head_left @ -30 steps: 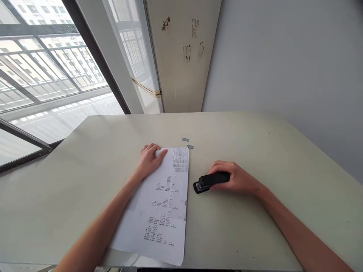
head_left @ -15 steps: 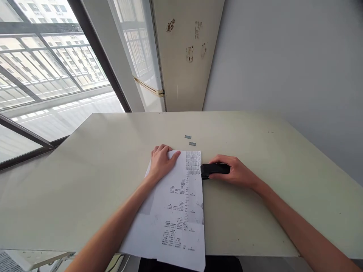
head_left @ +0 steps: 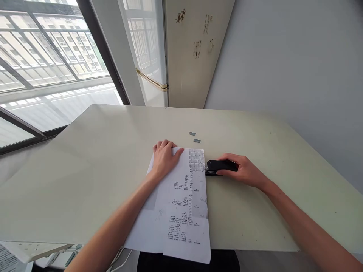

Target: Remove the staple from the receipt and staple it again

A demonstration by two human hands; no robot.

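The printed papers (head_left: 178,204) overhung the near edge of the counter (head_left: 85,158). The left hand (head_left: 164,158) lay flat, fingers spread, on their far left corner. The right hand (head_left: 245,172) gripped a black stapler (head_left: 218,166) touching their right edge. Beyond lay two staple strips (head_left: 194,137).

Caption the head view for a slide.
Left hand flat on printed white paper sheets; right hand holds black stapler at their edge.
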